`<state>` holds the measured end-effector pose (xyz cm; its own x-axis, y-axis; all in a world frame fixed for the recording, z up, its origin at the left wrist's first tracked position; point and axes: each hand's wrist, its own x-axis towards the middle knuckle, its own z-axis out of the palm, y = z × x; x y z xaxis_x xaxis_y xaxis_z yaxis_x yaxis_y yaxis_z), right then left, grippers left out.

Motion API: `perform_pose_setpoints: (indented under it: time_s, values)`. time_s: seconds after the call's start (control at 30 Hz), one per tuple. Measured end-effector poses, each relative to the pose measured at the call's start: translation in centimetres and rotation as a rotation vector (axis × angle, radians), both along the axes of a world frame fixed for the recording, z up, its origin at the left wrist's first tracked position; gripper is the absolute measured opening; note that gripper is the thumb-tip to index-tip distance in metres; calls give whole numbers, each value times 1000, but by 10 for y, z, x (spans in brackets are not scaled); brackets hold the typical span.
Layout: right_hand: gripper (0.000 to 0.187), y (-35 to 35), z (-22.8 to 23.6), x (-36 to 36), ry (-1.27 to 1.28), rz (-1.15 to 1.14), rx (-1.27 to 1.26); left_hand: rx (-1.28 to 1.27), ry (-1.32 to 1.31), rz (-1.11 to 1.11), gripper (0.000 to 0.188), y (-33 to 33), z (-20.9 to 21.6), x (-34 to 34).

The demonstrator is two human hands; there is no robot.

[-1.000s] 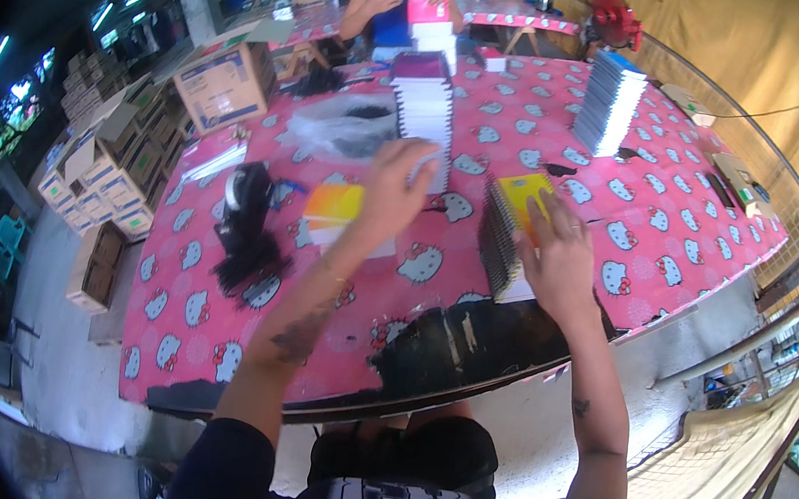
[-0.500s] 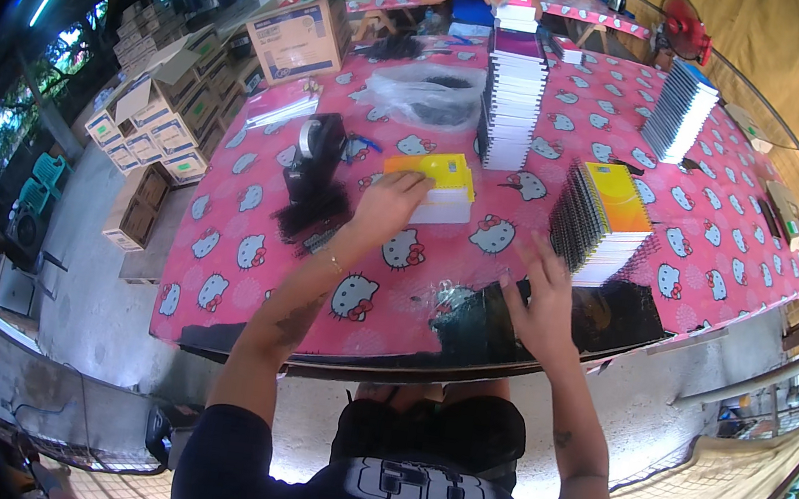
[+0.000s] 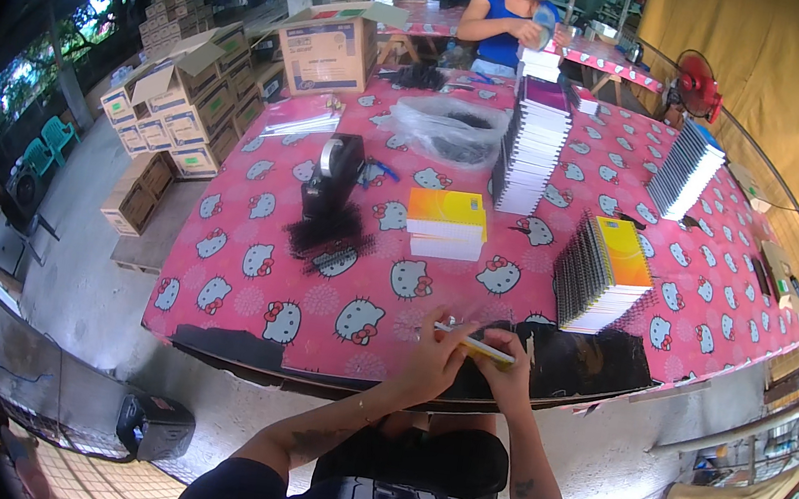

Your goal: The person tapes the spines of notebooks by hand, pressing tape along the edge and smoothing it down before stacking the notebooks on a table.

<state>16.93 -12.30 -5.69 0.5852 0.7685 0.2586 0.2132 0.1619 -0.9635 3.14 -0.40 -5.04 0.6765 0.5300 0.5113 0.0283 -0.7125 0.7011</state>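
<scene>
Near the table's front edge, my left hand (image 3: 436,357) and my right hand (image 3: 504,369) hold a thin yellow-and-white notebook (image 3: 478,346) between them, its edge turned up. Fingers of both hands are closed on its two ends. Whether a coil is in it I cannot make out. Beyond my hands sits a short stack of yellow-covered notebooks (image 3: 446,217) with no coils visible. To the right stands a taller stack of yellow spiral notebooks (image 3: 613,278), black coils along its left side.
Loose black coils (image 3: 328,238) lie by a black device (image 3: 332,180) at left. Behind are a plastic bag (image 3: 447,133) of dark coils, a tall purple-topped notebook stack (image 3: 533,151) and a blue-topped one (image 3: 684,171). A carton (image 3: 329,54) and a co-worker (image 3: 510,22) are farther back.
My left hand has left the short yellow stack and come back to the table's front edge. My right hand has moved in beside it, and both now hold a notebook. The view has shifted.
</scene>
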Motion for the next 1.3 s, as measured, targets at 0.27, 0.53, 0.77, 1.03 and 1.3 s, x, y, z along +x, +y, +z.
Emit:
perform_pose_setpoints:
  time_s: [0.27,0.53,0.77,1.03,1.3]
  values:
    - [21,-20,8,14,72,17,-115,574,438,490,25,204,3,-75]
    - [31,-13,6,13,48,90,-121,625,175,501,26,198,9,-68]
    - [25,-12,9,9,94,74,-147,184,55,105,29,49,38,-41]
    - [27,-11,1,11,58,95,-107,81,4,25,21,51,31,-45]
    - [27,-9,-1,12,75,105,-99,147,34,18,25,60,33,-47]
